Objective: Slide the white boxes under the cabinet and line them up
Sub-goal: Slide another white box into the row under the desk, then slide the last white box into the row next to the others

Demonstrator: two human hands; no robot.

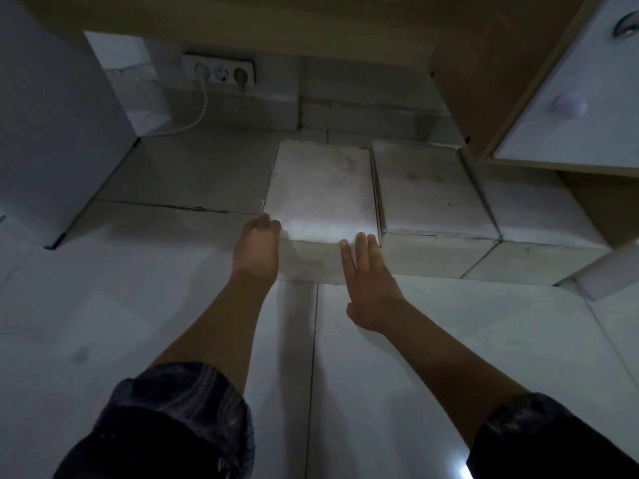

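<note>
Three white boxes lie side by side on the tiled floor under the wooden cabinet [477, 81]. The left box [321, 188] has both my hands on its near face. My left hand [257, 247] curls around its front left corner. My right hand [368, 281] lies flat against the front face near its right corner, fingers spread and pointing forward. The middle box [428, 191] touches it on the right, with its front edge close to level with the left one. The right box [539, 216] sits partly under the white drawer front.
A white appliance [52, 115] stands at the left. On the back wall is a socket strip [219, 74] with a white cable [200, 112] running down to the floor. A white drawer front [581, 98] with a knob hangs at the upper right.
</note>
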